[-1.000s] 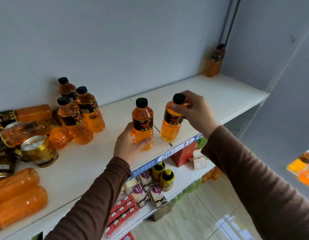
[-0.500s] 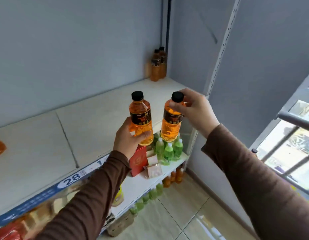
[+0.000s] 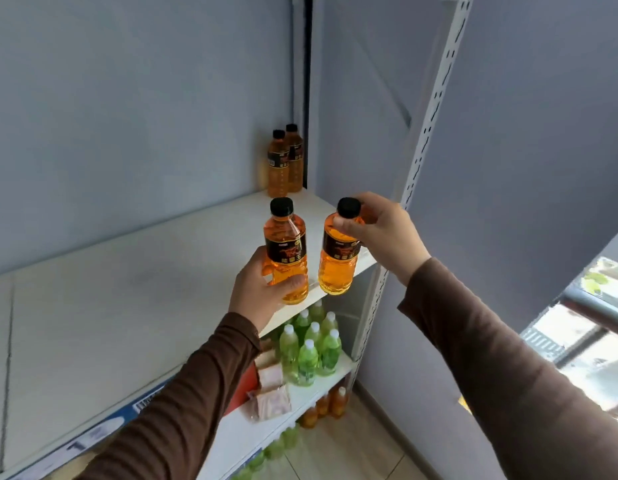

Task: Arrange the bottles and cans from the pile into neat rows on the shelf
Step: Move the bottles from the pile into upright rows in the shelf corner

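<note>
I hold two orange drink bottles with black caps and dark labels, both upright in the air above the front right end of the white shelf [image 3: 127, 306]. My left hand [image 3: 262, 289] grips the lower body of the left bottle [image 3: 286, 244]. My right hand [image 3: 383, 233] pinches the neck of the right bottle [image 3: 338, 261] just under its cap. Two more bottles of the same kind [image 3: 285, 164] stand side by side in the shelf's back right corner. The pile is out of view.
A white slotted upright [image 3: 428, 133] bounds the shelf on the right, against grey walls. On the shelf below stand several green bottles [image 3: 311, 348], a red box and packets [image 3: 271, 393]. More orange bottles [image 3: 324, 407] sit lower down. A blue price strip [image 3: 103, 427] runs along the front edge.
My view and both hands have swung right along the shelf, away from the pile, carrying the two bottles toward the back right corner where the two standing bottles now appear larger.
</note>
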